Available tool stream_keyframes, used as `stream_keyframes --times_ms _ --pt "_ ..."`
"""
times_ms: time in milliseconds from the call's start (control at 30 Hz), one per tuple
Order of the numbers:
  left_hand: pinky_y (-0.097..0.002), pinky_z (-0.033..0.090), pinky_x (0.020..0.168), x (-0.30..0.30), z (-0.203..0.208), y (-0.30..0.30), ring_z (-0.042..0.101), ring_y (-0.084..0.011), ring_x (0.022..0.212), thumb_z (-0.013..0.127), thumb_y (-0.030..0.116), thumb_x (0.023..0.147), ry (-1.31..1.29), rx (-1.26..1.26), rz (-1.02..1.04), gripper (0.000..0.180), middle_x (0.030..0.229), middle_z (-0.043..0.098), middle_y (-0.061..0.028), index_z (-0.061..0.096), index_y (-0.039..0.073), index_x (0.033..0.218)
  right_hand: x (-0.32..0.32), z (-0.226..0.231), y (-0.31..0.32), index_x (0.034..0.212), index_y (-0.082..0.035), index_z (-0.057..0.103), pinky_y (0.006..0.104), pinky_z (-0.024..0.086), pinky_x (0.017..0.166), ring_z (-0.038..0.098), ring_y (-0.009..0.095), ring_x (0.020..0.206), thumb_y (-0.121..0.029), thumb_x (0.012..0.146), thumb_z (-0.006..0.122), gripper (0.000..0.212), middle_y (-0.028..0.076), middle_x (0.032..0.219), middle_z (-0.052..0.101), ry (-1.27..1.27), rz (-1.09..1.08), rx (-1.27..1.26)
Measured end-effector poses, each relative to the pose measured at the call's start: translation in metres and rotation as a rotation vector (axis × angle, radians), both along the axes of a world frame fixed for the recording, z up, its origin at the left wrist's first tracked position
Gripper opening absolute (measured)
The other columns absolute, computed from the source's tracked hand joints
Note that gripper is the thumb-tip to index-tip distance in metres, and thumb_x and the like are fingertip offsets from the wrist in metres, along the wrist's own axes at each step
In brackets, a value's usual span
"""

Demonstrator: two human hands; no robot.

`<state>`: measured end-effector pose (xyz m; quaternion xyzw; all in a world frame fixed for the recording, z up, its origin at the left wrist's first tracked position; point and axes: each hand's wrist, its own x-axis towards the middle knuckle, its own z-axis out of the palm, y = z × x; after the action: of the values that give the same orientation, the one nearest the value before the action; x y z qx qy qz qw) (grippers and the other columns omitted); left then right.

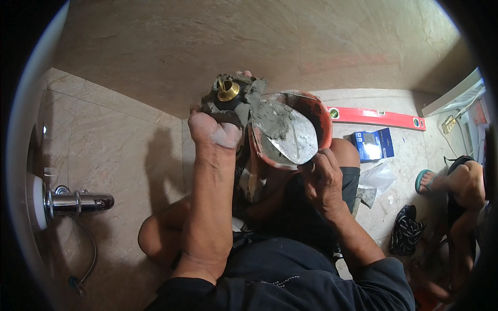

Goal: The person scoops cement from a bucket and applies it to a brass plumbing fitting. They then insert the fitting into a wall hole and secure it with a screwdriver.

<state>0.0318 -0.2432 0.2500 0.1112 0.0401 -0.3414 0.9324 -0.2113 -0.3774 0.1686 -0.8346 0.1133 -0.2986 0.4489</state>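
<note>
Left hand: cupped palm-up, fingers curled around a dark round fitting with a brass collar (228, 97), its sides caked in mortar; hand (215, 129).
Right hand: fingers (324, 173) closed on the near end of a silver metal trowel (302, 142); its handle cannot be made out.
Fitting's place: raised left of the red-orange bucket (326, 120), close to the wall.
Trowel: over the bucket's mouth, wet grey mortar (275, 118) on its far half.
Good handling: probably best to press mortar on in small, even strokes, keep the brass opening clean, and let drips fall into the bucket.
Right side: red spirit level (376, 118), blue printed box (372, 145), clear plastic bag (377, 176).
In the way: the knee (345, 153) beside the bucket, limiting the right hand.
</note>
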Motion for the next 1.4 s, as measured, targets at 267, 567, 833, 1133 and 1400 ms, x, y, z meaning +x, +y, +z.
stream_keyframes --times_ms 267,567,833,1133,1400 --pt "-0.0729 0.024 0.121 -0.001 0.010 0.008 0.037 -0.0500 0.146 0.019 0.033 0.108 0.026 -0.030 -0.024 0.064 0.155 0.038 -0.0356 0.031 -0.011 0.154 0.019 0.013 0.002 0.103 0.002 0.061 0.0398 0.049 0.073 0.060 0.035 0.082 0.003 0.083 0.075 0.025 0.017 0.094 0.057 -0.097 0.008 0.146" --pt "-0.0638 0.026 0.125 0.016 -0.026 0.015 0.041 -0.0471 0.143 0.023 0.032 0.106 0.055 -0.171 -0.075 0.066 0.151 0.043 -0.0341 0.037 -0.017 0.148 0.004 -0.005 0.003 0.103 0.000 0.063 0.0393 0.051 0.072 0.062 0.031 0.081 0.002 0.086 0.073 0.020 0.015 0.095 0.058 0.122 -0.016 0.120" --pt "-0.0642 0.018 0.127 0.028 -0.038 0.116 0.028 -0.0452 0.153 0.021 0.039 0.110 -0.076 -0.004 -0.131 0.068 0.164 0.031 -0.0284 0.026 -0.007 0.159 0.010 0.052 -0.069 0.096 -0.003 0.068 0.0474 0.057 0.078 0.071 0.035 0.093 -0.007 0.089 0.064 0.009 0.015 0.098 0.070 0.793 0.061 -0.440" --pt "-0.0610 0.020 0.127 -0.045 -0.093 0.208 0.028 -0.0422 0.155 0.038 0.036 0.103 -0.001 0.298 -0.060 0.073 0.166 0.029 -0.0271 0.025 -0.006 0.161 0.098 0.059 -0.047 0.077 -0.004 0.077 0.0397 0.061 0.076 0.077 0.028 0.081 -0.005 0.085 0.066 0.013 0.017 0.080 0.075 0.992 0.592 -0.984" --pt "-0.0608 0.017 0.127 -0.058 -0.066 0.202 0.024 -0.0460 0.155 0.000 0.079 0.097 0.240 0.532 0.054 0.108 0.164 0.029 -0.0316 0.019 -0.003 0.163 0.120 0.086 -0.051 0.078 -0.003 0.077 0.0445 0.061 0.081 0.077 0.031 0.081 -0.011 0.079 0.069 0.012 0.020 0.079 0.074 1.092 0.682 -1.127"
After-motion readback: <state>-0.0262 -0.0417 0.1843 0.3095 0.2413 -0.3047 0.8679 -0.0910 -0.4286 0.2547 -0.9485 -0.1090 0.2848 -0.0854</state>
